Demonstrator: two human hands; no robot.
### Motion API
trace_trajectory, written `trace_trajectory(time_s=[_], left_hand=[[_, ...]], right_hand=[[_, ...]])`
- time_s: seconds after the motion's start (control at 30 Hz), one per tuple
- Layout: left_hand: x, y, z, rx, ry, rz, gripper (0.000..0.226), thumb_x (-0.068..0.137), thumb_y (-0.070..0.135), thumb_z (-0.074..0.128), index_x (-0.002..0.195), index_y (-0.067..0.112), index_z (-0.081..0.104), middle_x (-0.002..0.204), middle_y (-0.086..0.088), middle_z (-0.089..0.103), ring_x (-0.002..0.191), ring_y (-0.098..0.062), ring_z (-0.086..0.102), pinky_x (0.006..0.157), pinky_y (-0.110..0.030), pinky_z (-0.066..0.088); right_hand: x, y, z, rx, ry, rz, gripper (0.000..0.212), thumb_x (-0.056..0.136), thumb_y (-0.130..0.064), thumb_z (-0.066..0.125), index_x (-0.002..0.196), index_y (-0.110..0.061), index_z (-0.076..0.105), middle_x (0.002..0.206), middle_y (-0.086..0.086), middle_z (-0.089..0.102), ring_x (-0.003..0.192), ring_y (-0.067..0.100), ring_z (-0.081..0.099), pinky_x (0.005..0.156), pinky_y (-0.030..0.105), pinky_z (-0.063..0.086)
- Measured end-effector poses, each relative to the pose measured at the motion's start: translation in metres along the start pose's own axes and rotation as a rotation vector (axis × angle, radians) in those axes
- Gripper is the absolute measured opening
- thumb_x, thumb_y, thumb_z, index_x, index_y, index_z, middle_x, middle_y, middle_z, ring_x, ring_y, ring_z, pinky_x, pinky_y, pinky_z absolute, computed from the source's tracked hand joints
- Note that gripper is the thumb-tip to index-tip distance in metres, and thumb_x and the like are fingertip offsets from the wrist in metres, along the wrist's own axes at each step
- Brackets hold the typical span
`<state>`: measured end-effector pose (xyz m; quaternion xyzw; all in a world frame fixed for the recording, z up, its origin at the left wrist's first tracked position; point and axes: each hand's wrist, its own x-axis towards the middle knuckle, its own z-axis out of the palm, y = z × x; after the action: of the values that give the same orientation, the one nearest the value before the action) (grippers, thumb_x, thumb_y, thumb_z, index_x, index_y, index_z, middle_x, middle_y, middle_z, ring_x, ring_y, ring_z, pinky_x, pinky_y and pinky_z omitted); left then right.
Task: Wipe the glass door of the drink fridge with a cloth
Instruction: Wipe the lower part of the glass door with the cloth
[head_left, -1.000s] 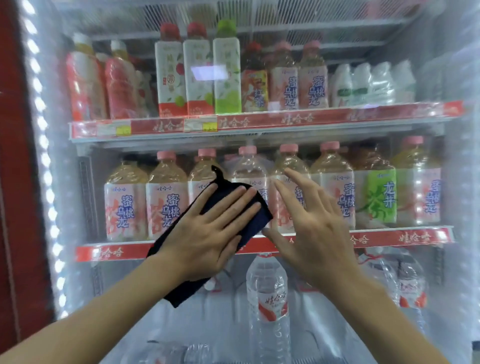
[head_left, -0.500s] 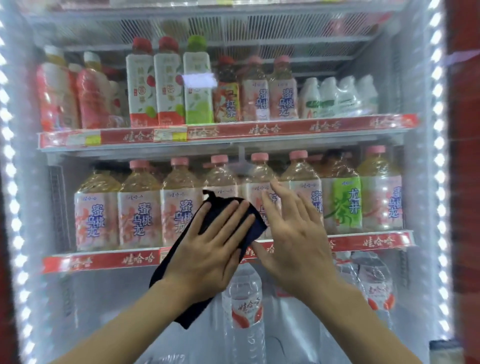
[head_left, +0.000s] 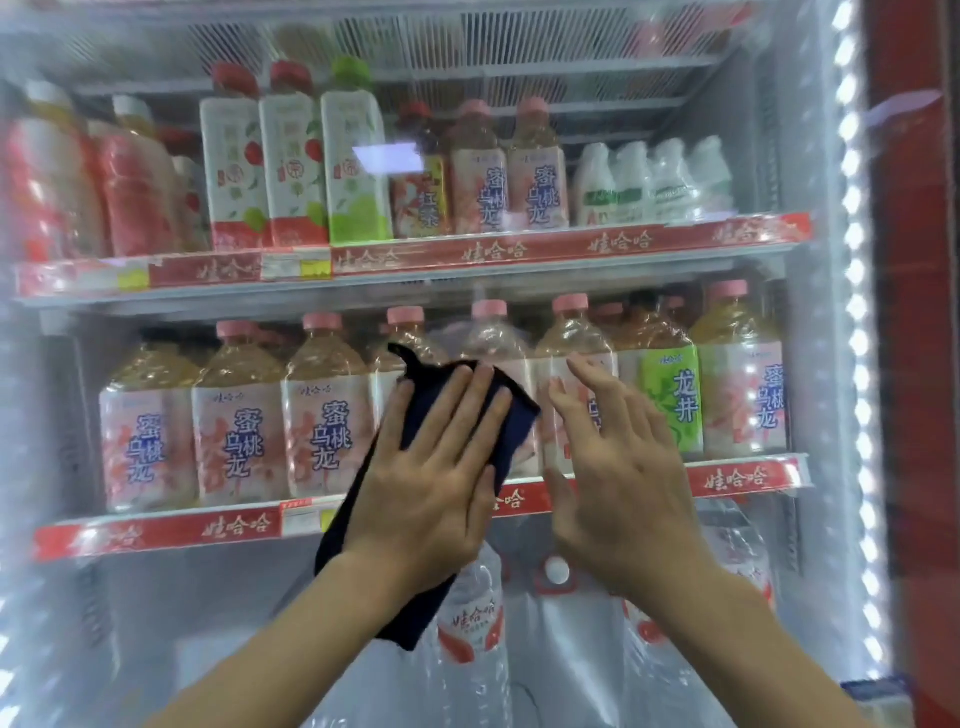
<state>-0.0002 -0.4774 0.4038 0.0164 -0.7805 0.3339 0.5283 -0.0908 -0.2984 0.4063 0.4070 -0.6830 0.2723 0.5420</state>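
Left hand (head_left: 426, 499) lies flat, fingers straight and spread, pressing the dark cloth (head_left: 519, 421) against the glass door (head_left: 156, 623) in front of the middle shelf's bottles (head_left: 239, 415). Right hand (head_left: 623, 467) is spread flat just beside it, holding nothing; whether it touches the glass I cannot tell. Since a second ago both hands and the cloth have slid rightward along that row, so the wipe looks mid-stroke, with much glass probably left
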Motion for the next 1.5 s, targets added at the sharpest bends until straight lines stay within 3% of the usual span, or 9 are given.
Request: trace_trajectory(time_s=[0.1,0.23,0.4,0.53,0.77,0.87,1.17,1.4,1.5], left_hand=[[-0.034,0.024,0.004,0.015,-0.105,0.237,0.068,0.102,0.037,0.041,0.161,0.011,0.021,0.170,-0.009,0.015,0.157,-0.025,0.012,0.124,-0.058,0.013],[0.000,-0.003,-0.004,0.049,-0.121,0.392,0.065,0.104,0.039,0.036,0.162,0.014,0.020,0.170,-0.007,0.015,0.157,-0.023,0.012,0.126,-0.055,0.012],[0.097,-0.027,-0.017,0.077,-0.040,0.129,0.063,0.105,0.036,0.030,0.162,0.013,0.017,0.169,-0.009,0.013,0.158,-0.024,0.010,0.125,-0.057,0.013],[0.087,0.001,-0.007,0.029,0.013,-0.007,0.064,0.104,0.036,0.029,0.161,0.010,0.020,0.170,-0.011,0.012,0.158,-0.025,0.009,0.124,-0.059,0.013],[0.022,0.053,0.006,0.007,-0.090,0.249,0.069,0.102,0.040,0.041,0.162,0.014,0.018,0.170,-0.008,0.012,0.158,-0.023,0.010,0.125,-0.057,0.014],[0.050,0.031,0.000,0.013,-0.103,0.334,0.066,0.103,0.040,0.037,0.162,0.016,0.017,0.170,-0.006,0.012,0.158,-0.021,0.010,0.126,-0.055,0.014],[0.107,0.066,0.005,0.003,0.023,-0.027,0.065,0.102,0.035,0.031,0.161,0.010,0.020,0.170,-0.011,0.013,0.158,-0.025,0.009,0.125,-0.058,0.011],[0.046,0.122,0.017,0.005,-0.083,0.339,0.069,0.101,0.038,0.044,0.161,0.012,0.023,0.169,-0.009,0.017,0.157,-0.025,0.015,0.124,-0.057,0.016],[0.084,0.092,0.010,0.051,-0.105,0.493,0.066,0.103,0.039,0.036,0.162,0.016,0.018,0.170,-0.007,0.014,0.157,-0.023,0.013,0.125,-0.053,0.013]], right_hand=[[0.001,0.017,-0.011,0.048,-0.042,-0.039,0.068,0.076,-0.023,0.057,0.142,-0.008,0.054,0.151,0.012,0.046,0.136,0.029,0.044,0.115,0.044,0.036],[-0.002,0.048,-0.025,-0.025,-0.083,0.014,0.084,0.069,-0.003,0.074,0.149,-0.008,0.048,0.158,0.012,0.038,0.142,0.031,0.040,0.119,0.043,0.031],[-0.015,0.073,-0.028,-0.053,-0.067,0.017,0.084,0.076,-0.027,0.086,0.150,-0.013,0.048,0.158,0.011,0.041,0.140,0.031,0.043,0.115,0.042,0.027],[-0.018,0.071,-0.018,-0.016,-0.020,0.032,0.089,0.070,-0.022,0.091,0.148,-0.013,0.050,0.158,0.008,0.041,0.139,0.028,0.041,0.114,0.044,0.031],[-0.019,0.078,-0.023,0.059,-0.024,0.018,0.081,0.074,-0.015,0.089,0.146,-0.014,0.053,0.157,0.007,0.042,0.139,0.028,0.043,0.115,0.042,0.031],[-0.023,0.101,-0.035,0.075,-0.052,0.055,0.082,0.078,-0.021,0.087,0.150,-0.014,0.048,0.156,0.008,0.043,0.135,0.033,0.052,0.107,0.051,0.050],[-0.039,0.130,-0.033,0.021,0.015,0.146,0.082,0.070,-0.028,0.092,0.143,-0.016,0.058,0.151,0.005,0.049,0.125,0.032,0.060,0.089,0.045,0.058],[-0.045,0.145,-0.038,0.108,-0.004,0.070,0.080,0.073,-0.010,0.086,0.146,-0.020,0.054,0.157,0.001,0.042,0.128,0.031,0.057,0.092,0.040,0.056],[-0.057,0.167,-0.046,0.050,0.010,0.057,0.078,0.074,-0.015,0.086,0.145,-0.017,0.055,0.156,0.006,0.043,0.131,0.030,0.051,0.107,0.040,0.043]])
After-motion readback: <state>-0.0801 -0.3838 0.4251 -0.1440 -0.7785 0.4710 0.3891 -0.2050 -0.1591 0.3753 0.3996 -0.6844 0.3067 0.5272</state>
